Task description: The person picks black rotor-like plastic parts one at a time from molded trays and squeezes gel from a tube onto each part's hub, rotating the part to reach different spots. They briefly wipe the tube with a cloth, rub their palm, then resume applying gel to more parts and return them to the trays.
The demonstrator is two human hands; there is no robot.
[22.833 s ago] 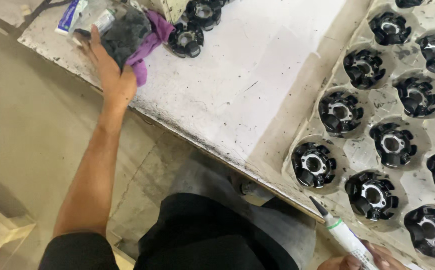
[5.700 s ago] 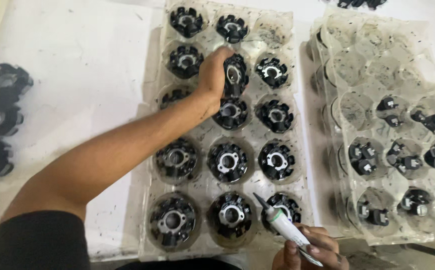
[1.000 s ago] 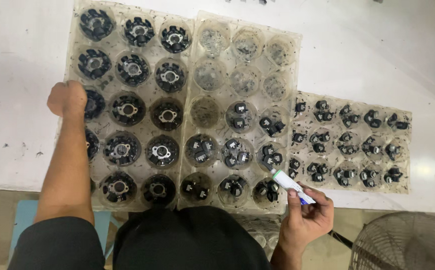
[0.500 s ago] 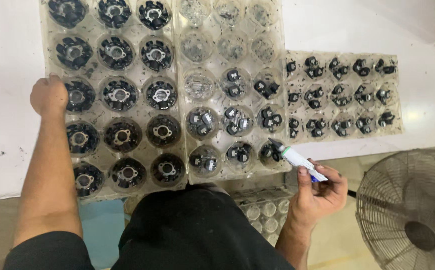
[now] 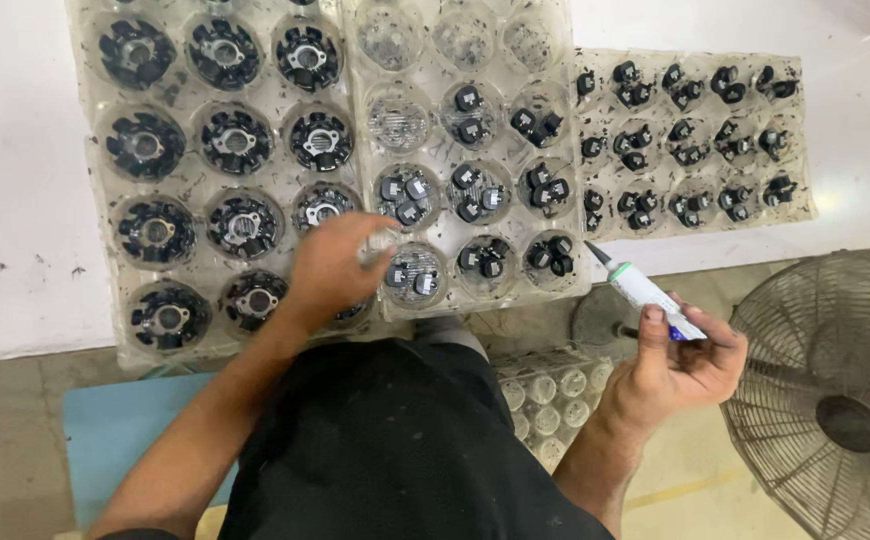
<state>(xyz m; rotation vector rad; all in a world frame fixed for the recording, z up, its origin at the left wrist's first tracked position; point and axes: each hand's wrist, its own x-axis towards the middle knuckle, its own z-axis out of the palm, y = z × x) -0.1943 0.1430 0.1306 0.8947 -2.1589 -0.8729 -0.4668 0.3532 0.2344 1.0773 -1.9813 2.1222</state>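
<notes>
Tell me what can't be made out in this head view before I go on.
- Left hand: motion-blurred; its grip is unclear, and it hides a cup of the left tray.
- Right hand covers the tube tail.
- Middle tray: top row cropped.
- Fan: cut by frame edge.

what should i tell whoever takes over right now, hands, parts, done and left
Left hand rests on the near edge of the left tray of large black round parts, fingers by the middle tray. Right hand holds a white tube applicator, nozzle aimed at the middle tray's near corner, off the table. Middle tray's far cups are empty, the rest hold small black pieces. Right tray is full.
</notes>
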